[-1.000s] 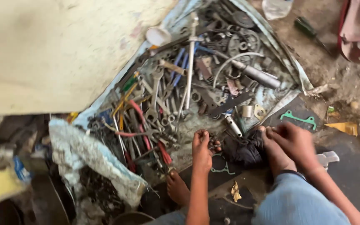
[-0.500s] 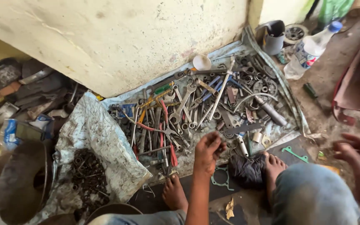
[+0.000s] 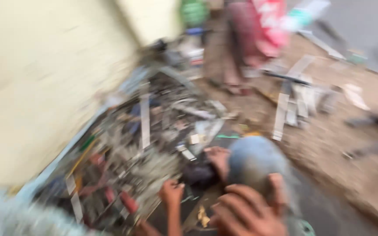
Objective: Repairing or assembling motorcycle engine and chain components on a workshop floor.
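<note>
You're squatting in a rough, ground-level repair workshop: a heap of metal hand tools (image 3: 145,144), red-handled pliers among them, is spread on a sheet (image 3: 44,175) against a pale yellow wall (image 3: 36,87), with bare dirt ground (image 3: 337,144) and scattered scrap pieces (image 3: 294,105) beyond. Everything's badly blurred.

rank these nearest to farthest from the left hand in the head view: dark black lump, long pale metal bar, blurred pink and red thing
From the left hand:
1. Dark black lump, just to its right.
2. Long pale metal bar, above and slightly left.
3. Pink and red thing, far at top.
</note>
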